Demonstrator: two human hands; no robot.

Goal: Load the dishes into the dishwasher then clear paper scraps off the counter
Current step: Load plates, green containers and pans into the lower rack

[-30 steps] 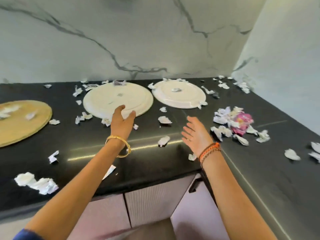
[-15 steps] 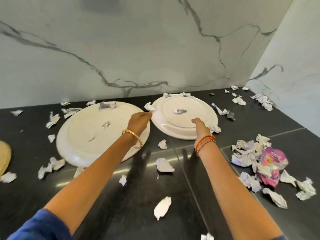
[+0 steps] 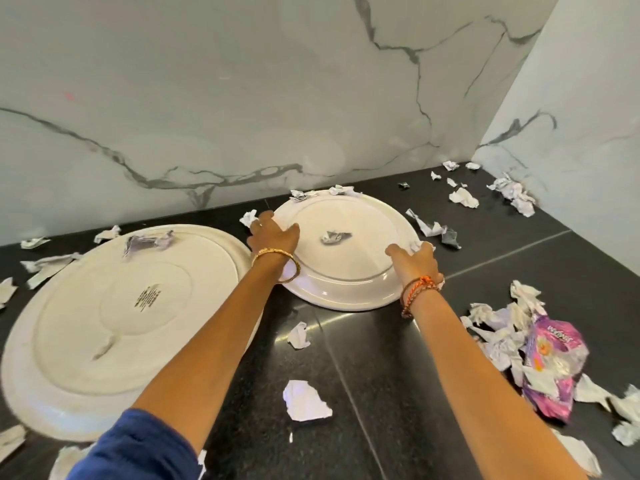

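Observation:
Two white plates lie upside down on the black counter (image 3: pixel 381 393). The large plate (image 3: pixel 86 341) is at the left, with a crumpled scrap on its far rim. The smaller plate (image 3: pixel 346 271) sits near the back wall with a paper scrap (image 3: pixel 335 236) on it. My left hand (image 3: pixel 273 233) rests on that plate's left rim, and my right hand (image 3: pixel 415 259) on its right rim. Both hands lie flat with fingers spread. Torn white paper scraps (image 3: pixel 304 400) are scattered over the counter.
A pink-purple plastic wrapper (image 3: pixel 554 365) lies in a heap of scraps at the right. More scraps sit in the back right corner (image 3: pixel 512 195) where the two marble walls meet. The marble backsplash rises just behind the plates.
The view has moved closer over the counter. My left hand went from the large plate's edge to the smaller plate's left rim. My right hand slid to its right rim.

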